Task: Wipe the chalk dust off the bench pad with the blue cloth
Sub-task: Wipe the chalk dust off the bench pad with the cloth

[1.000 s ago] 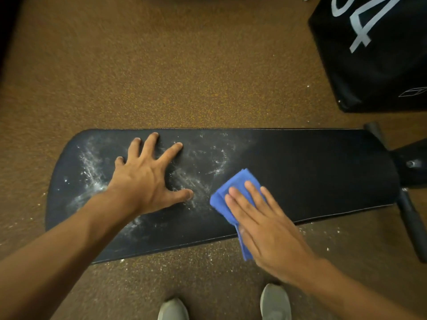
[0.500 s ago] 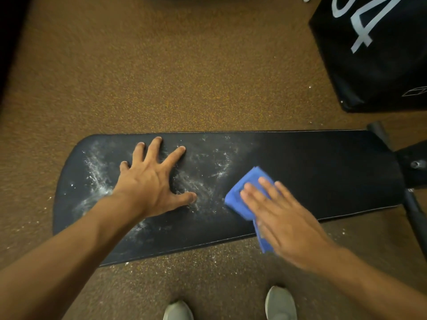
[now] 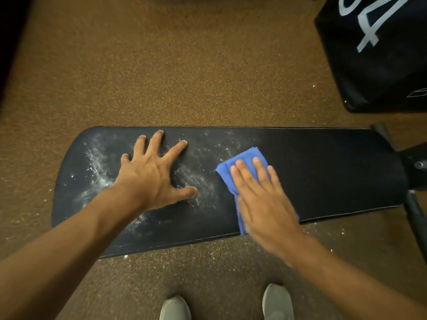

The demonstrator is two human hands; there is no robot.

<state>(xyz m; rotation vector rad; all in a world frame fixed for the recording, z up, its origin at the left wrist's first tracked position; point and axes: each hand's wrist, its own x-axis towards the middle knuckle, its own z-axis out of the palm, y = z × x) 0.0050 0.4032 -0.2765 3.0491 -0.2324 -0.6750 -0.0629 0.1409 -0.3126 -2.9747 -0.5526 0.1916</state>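
Single head-worn view, steeply downward, close above bench pad (image 3: 323, 176); no second view

- this was a gym: speckled brown rubber floor (image 3: 184, 65) ran wall to wall
- a black padded bench pad (image 3: 323, 169) carried white chalk dust (image 3: 97, 167)
- a black padded box (image 3: 381, 65) with white numerals stood nearby

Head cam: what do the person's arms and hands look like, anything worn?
Both forearms are bare as far as the frame shows: no sleeves in view. The left hand and right hand wear no gloves; no rings, watch or wristbands are visible. The right hand is slightly motion-blurred, so small details there cannot be ruled out. Fingernails on the left fingers look short and unpainted.
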